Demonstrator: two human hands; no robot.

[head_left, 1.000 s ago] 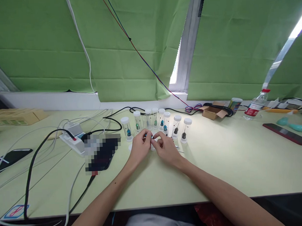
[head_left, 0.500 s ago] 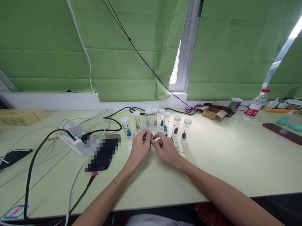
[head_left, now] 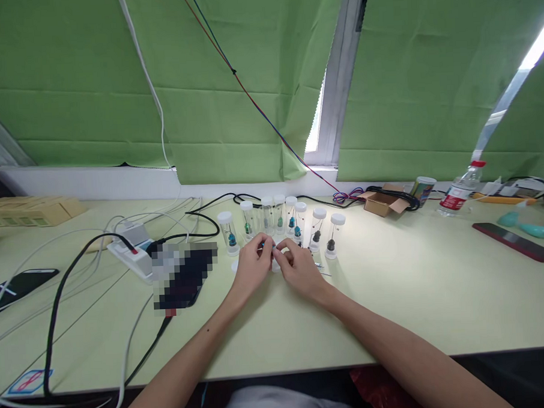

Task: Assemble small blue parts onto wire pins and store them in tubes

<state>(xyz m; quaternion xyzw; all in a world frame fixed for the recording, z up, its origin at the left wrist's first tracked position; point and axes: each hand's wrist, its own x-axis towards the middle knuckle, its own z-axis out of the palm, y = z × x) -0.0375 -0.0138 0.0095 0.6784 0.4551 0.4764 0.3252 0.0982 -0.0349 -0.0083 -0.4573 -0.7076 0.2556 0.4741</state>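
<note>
My left hand (head_left: 253, 262) and my right hand (head_left: 299, 268) meet over the middle of the table, fingertips pinched close together. A small blue part (head_left: 262, 245) peeks out between the left fingers; its kind is too small to tell. Whatever lies in the right pinch is hidden by the fingers. Just beyond stand several clear tubes with white caps, holding blue, green or dark pieces with thin wires, among them a left tube (head_left: 226, 233) and a right tube (head_left: 335, 236). Small metal pins (head_left: 320, 269) lie beside my right hand, and a white cap (head_left: 234, 266) beside my left.
To the left are a white power strip (head_left: 132, 258), a partly blurred phone (head_left: 192, 285) and tangled cables. Along the back right stand a small cardboard box (head_left: 381, 202), a printed can (head_left: 423, 191) and a water bottle (head_left: 458, 193). A dark red-edged phone (head_left: 517, 241) lies far right.
The right fingertips have shifted very slightly against the left ones. Everything else on the table is where it was.
</note>
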